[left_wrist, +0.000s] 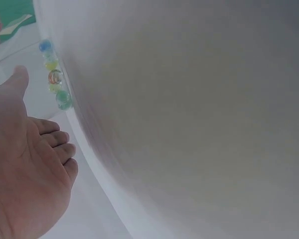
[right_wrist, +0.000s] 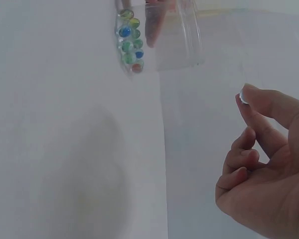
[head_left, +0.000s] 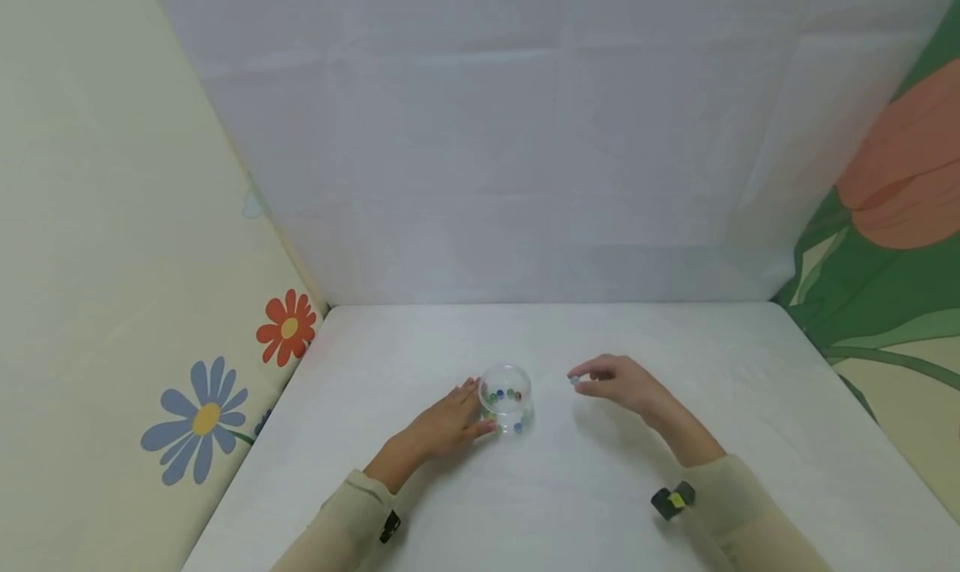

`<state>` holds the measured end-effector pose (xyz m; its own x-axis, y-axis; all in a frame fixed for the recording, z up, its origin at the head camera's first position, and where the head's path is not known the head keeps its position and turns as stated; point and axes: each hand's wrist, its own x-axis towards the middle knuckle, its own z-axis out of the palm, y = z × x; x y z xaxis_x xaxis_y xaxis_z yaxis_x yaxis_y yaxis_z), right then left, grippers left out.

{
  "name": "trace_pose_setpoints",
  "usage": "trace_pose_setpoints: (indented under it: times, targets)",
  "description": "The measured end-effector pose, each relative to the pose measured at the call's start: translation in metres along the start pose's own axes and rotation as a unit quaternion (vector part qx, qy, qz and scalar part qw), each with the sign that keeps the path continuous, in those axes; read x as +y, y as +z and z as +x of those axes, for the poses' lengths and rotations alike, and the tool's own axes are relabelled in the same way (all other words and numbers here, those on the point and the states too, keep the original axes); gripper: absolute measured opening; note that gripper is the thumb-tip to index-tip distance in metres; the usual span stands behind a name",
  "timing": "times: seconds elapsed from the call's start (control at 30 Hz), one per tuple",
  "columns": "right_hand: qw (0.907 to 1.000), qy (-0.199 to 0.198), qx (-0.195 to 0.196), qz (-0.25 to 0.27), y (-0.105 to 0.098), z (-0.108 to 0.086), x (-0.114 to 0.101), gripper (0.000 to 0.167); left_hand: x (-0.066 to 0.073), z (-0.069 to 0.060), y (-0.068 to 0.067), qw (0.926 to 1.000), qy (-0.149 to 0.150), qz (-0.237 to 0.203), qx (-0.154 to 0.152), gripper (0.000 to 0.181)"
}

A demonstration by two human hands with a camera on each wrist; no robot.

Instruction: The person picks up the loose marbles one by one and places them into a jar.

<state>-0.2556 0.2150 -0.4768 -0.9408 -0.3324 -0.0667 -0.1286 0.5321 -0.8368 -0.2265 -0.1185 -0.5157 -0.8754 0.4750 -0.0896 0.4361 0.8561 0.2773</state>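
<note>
A clear cup [head_left: 505, 391] stands upright on the white surface, with several coloured glass marbles [right_wrist: 129, 42] in its bottom. My left hand [head_left: 447, 422] is at the cup's left side, its fingers and thumb fairly straight against or close beside the wall. In the left wrist view, the thumb of the left hand [left_wrist: 27, 164] overlaps the cup. Right of the cup and apart from it, my right hand [head_left: 626, 384] pinches a small, pale bluish marble [head_left: 574, 380] between thumb and index finger. The right wrist view shows this marble [right_wrist: 243, 96] mostly covered by the fingertips.
The white tabletop [head_left: 540, 505] extends around both hands. A white cloth backdrop [head_left: 525, 138] rises behind it. Flower-printed panels border the left [head_left: 97, 305] and right [head_left: 900, 322] sides. Each forearm wears a dark strap near the sleeve cuff.
</note>
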Motion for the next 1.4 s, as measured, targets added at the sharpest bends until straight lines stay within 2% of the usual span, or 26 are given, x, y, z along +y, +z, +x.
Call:
trace_pose_setpoints:
  times: [0.73,1.17,1.4]
  targets:
    - [0.9997,-0.018,-0.016,0.009,0.017,0.011,-0.02,0.023,0.001,0.0,0.002,1.0,-0.006,-0.006,0.004,0.083]
    - [0.9997,-0.011,-0.02,0.007,0.027,0.017,-0.026,0.023,-0.002,0.003,0.004,1.0,-0.002,-0.005,0.006,0.083]
    - [0.9994,-0.025,-0.023,0.005,0.032,0.02,-0.03,0.022,-0.002,0.003,0.005,1.0,-0.004,-0.005,0.003,0.082]
